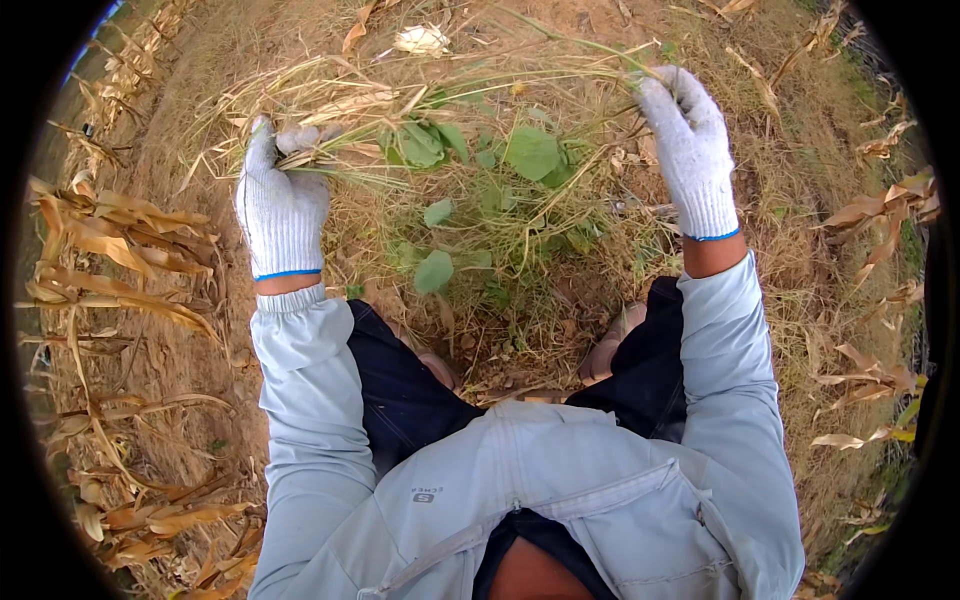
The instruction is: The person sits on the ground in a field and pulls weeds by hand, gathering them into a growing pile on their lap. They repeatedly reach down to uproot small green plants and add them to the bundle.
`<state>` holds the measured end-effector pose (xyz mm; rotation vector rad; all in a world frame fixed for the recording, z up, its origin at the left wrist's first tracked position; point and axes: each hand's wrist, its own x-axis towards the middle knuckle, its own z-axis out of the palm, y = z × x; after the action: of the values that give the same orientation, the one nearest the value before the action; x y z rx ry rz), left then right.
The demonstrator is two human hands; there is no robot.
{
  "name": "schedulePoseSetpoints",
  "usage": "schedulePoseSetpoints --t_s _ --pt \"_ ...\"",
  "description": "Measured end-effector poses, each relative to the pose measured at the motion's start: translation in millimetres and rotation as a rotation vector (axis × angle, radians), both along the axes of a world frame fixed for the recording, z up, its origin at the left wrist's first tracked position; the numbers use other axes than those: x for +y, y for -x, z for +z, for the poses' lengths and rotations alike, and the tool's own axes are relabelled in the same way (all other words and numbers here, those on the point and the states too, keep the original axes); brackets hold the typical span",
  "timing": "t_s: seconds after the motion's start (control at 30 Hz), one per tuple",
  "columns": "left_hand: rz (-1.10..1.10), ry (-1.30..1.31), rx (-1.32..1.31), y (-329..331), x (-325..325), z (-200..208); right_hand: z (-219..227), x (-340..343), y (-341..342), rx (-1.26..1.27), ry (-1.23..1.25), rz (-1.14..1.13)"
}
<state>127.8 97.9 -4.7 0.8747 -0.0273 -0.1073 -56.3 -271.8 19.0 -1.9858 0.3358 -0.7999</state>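
Note:
A loose strand of dry grass and green-leaved weeds (pixel 420 145) stretches between my two hands, above the ground. My left hand (pixel 283 200), in a white knitted glove with a blue cuff edge, is closed round the thicker, straw-like end. At the other side my right hand (pixel 688 150), gloved the same way, pinches the thin stems near its fingertips. Broad green leaves (pixel 533 153) hang from the middle of the strand. Below it lies a tangle of weeds (pixel 530 250); where held stems end and ground growth begins is hard to tell.
Dry corn stalks (pixel 130 235) with curled leaves line the left side, and more dry corn leaves (pixel 885 210) stand at the right. A pale dry husk (pixel 422 40) lies on the brown soil ahead. My shoes (pixel 612 345) stand either side of the weeds.

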Motion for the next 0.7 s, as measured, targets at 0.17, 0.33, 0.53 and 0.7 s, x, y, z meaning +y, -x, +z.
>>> schedulePoseSetpoints --t_s 0.17,0.33,0.53,0.7 --pt "0.146 -0.725 -0.590 -14 13 -30 32 -24 29 -0.333 0.242 -0.172" --pt "0.013 0.030 -0.091 26 -25 5 22 -46 38 -0.312 0.556 -0.257" --pt "0.045 0.165 -0.038 9 -13 8 10 -55 44 0.046 0.661 -0.305" --pt "0.164 0.245 0.093 -26 63 -5 2 -108 61 0.199 0.565 -0.465"
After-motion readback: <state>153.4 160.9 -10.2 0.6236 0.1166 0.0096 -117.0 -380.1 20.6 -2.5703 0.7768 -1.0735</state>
